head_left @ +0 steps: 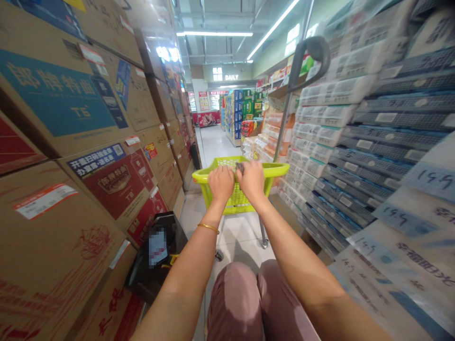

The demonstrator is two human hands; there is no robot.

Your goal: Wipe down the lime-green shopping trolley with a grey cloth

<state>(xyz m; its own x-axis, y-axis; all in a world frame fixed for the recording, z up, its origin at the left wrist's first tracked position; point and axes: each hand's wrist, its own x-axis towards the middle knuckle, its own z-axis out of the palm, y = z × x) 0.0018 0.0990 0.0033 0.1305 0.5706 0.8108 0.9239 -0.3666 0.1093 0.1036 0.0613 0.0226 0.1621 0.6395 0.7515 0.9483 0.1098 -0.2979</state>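
Note:
A lime-green shopping basket (245, 206) on wheels stands in front of my knees, with a perforated far wall. My left hand (221, 182) is closed around its near rim, a gold bangle on that wrist. Right beside it, my right hand (251, 180) is wrapped over the same rim. A small dark grey piece (240, 167) shows between the two hands; what it is I cannot make out. Below the basket, a caster wheel (265, 243) and a grey leg rest on the pale tiled floor. A metal pole with a grey loop handle (320, 57) rises behind on the right.
Stacked cardboard cartons (57, 94) line the left side. A black bag or bin (170, 246) stands low beside them. White and blue wrapped packs (348, 156) are piled along the right, blurred. Ahead, the tiled aisle (213, 139) runs towards a green and blue box display (243, 109).

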